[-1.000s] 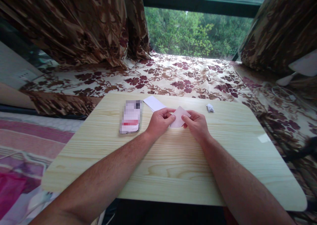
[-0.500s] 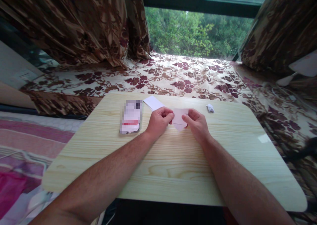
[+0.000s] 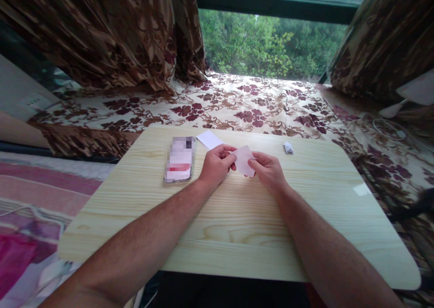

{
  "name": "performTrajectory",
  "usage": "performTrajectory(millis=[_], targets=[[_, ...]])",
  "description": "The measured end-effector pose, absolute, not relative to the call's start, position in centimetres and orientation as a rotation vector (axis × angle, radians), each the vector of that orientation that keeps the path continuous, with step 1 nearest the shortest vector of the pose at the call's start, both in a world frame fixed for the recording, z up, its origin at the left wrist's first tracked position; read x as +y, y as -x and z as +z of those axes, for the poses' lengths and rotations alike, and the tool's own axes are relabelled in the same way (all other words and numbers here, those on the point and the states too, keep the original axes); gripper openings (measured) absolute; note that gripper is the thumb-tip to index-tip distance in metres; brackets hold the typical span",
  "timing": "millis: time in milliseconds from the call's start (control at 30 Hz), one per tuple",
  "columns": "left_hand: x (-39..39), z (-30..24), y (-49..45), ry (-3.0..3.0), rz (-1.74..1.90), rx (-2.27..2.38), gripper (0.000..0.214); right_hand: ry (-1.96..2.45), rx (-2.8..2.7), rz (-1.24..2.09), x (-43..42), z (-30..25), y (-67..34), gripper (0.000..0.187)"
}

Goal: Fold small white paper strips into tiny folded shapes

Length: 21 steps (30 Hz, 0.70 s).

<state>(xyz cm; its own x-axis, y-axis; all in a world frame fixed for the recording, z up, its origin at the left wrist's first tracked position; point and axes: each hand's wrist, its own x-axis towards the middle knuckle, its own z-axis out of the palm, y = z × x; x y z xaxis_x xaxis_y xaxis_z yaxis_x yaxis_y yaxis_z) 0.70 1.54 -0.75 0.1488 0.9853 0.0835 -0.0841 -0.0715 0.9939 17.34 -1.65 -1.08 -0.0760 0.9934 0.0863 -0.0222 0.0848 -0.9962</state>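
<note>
Both my hands hold a small pale pink paper square just above the light wooden table. My left hand pinches its left edge with thumb and fingers closed. My right hand pinches its lower right corner, fingers curled. The paper stands tilted between the two hands, near the table's far middle.
A phone lies face up left of my left hand. A white paper slip lies behind the hands. A small folded white paper piece rests at the far right. Floral cloth, curtains and a window lie beyond.
The pink paper has been turned between my fingers: from a flat diamond, through a downward-pointing shape, to a tilted square. Both hands stayed in nearly the same place.
</note>
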Motion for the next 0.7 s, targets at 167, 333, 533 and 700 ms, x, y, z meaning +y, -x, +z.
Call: performTrajectory(millis=[167,333,533,700], targets=[[1.5,-0.7,-0.8,-1.250,1.158,1.007,0.017,1.034,-1.236,1.200,-1.8,-1.2,-17.2,0.034],[1.6,-0.7,-0.8,-1.187,1.181,0.998,0.014,1.061,-1.313,1.156,-2.1,-0.7,-17.3,0.025],[1.6,-0.9,-0.6,-1.180,1.163,0.974,0.015,1.096,-1.337,1.150,-2.5,0.1,-17.4,0.025],[1.5,-0.6,-0.5,-1.162,1.151,0.925,0.018,1.117,-1.338,1.150,-2.6,0.2,-17.2,0.025]])
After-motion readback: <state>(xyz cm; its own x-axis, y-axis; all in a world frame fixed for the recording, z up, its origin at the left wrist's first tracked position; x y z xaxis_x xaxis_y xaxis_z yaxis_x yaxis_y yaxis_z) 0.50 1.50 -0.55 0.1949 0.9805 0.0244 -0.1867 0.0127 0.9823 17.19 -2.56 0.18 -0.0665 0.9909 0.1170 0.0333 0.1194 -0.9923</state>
